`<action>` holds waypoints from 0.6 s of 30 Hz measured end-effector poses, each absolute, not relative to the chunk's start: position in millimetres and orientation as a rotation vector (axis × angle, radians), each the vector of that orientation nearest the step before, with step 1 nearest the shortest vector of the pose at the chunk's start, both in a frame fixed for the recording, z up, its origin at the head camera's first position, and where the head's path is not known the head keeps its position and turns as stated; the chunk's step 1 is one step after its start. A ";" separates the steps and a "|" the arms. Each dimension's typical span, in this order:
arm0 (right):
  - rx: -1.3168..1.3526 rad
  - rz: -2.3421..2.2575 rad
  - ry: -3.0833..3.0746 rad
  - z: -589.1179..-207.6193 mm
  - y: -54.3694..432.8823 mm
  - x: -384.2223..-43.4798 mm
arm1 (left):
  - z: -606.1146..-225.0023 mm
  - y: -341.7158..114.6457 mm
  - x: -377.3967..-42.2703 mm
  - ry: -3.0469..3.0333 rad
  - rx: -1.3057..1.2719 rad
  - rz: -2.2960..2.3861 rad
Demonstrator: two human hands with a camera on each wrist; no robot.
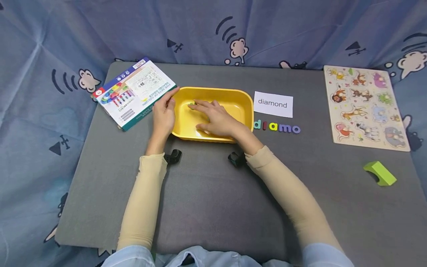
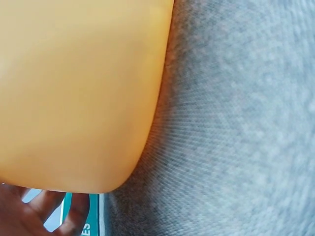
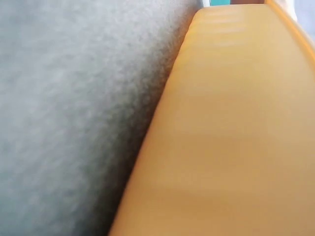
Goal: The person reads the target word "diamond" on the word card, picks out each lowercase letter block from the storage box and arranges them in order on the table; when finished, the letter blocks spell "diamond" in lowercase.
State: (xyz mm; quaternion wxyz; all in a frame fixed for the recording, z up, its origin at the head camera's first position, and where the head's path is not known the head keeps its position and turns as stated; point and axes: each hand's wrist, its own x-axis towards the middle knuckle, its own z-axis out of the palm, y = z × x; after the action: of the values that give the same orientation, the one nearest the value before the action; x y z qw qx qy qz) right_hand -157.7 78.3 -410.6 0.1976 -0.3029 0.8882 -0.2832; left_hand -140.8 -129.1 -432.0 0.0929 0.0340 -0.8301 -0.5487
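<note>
A yellow plastic tray [image 1: 213,139] stands on the grey table. At its left end my left hand [image 1: 163,116] holds the rim; in the left wrist view its bent fingers [image 2: 76,214] show at the tray's outer wall [image 2: 74,108]. Inside the tray, my right hand [image 1: 218,118] reaches with spread fingers, its fingertips by a small green piece [image 1: 192,104] whose shape is partly hidden. The right wrist view shows only the tray's side wall [image 3: 221,123] and table. Right of the tray, coloured letters [image 1: 273,127] spell "diamo" below a white card [image 1: 273,104] reading "diamond".
A boxed toy set [image 1: 136,92] lies left of the tray, close to my left hand. At the far right are an animal puzzle board [image 1: 367,107] and a green arch block [image 1: 380,173]. A patterned blue curtain [image 1: 200,33] hangs behind the table.
</note>
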 end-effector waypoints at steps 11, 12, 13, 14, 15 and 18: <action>-0.823 -0.819 2.578 -414.1 69.5 -165.6 | -432.8 -129.2 -140.6 -2.436 0.075 -1.653; -0.815 -0.855 2.576 -415.0 70.0 -166.2 | -433.1 -129.4 -140.8 -2.435 0.078 -1.647; -0.807 -0.885 2.573 -415.6 70.8 -166.6 | -433.2 -129.5 -141.3 -2.435 0.080 -1.641; -0.799 -0.909 2.569 -416.0 71.3 -166.7 | -433.4 -129.7 -141.7 -2.433 0.083 -1.637; -0.786 -0.921 2.567 -416.3 72.1 -166.7 | -433.9 -129.8 -142.1 -2.433 0.087 -1.633; -0.774 -0.913 2.574 -416.4 73.2 -165.5 | -433.8 -129.7 -141.8 -2.435 0.091 -1.636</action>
State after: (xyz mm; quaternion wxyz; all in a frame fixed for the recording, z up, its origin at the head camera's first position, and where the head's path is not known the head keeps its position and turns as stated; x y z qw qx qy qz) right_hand -165.5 73.2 -416.4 0.1510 -0.2694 0.8963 -0.3181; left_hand -141.8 -129.7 -433.8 0.1029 0.0308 -0.8253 -0.5544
